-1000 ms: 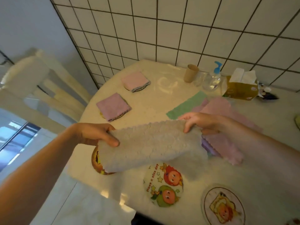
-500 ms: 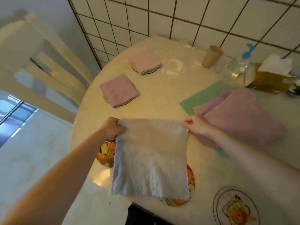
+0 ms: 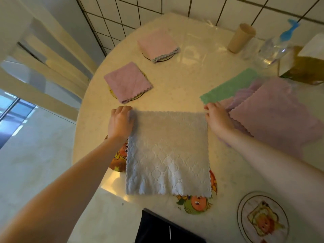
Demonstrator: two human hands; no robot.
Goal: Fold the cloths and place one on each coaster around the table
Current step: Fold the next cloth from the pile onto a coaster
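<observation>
Cloth (image 3: 167,153), pale grey, quilted, scallop-edged, apparently lies flat.

bare tabletop (image 3: 177,88) between folded cloths (image 3: 128,82)

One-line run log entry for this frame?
step: fold | grey cloth flat on table | left hand, right hand pinch far corners | two folded pink cloths on coasters

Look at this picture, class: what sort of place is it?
Probably a home dining corner: a round table set against a tiled wall, a chair pulled up beside it, and a tissue box at the back.
</observation>
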